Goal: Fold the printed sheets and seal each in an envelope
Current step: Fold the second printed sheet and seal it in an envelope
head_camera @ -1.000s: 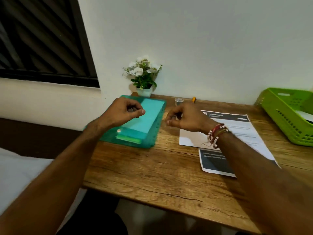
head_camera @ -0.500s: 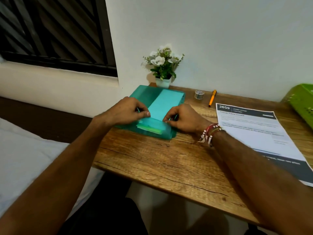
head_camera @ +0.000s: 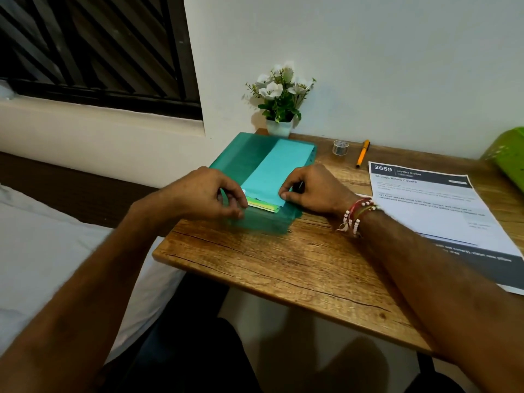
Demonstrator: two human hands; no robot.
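The wood table (head_camera: 283,265) holds a teal box (head_camera: 243,157) at 11 o'clock. A flower pot (head_camera: 278,127) stands just behind it at 12. Tape (head_camera: 340,147) and a pen (head_camera: 362,153) lie at 1, a basket (head_camera: 507,157) at 2, a sheet (head_camera: 433,211) at 3.

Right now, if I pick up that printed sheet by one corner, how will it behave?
The printed sheet looks thin and lies flat on the wooden table, so it would probably droop, not stay stiff. It is likely very light, and a push would probably slide it across the top.
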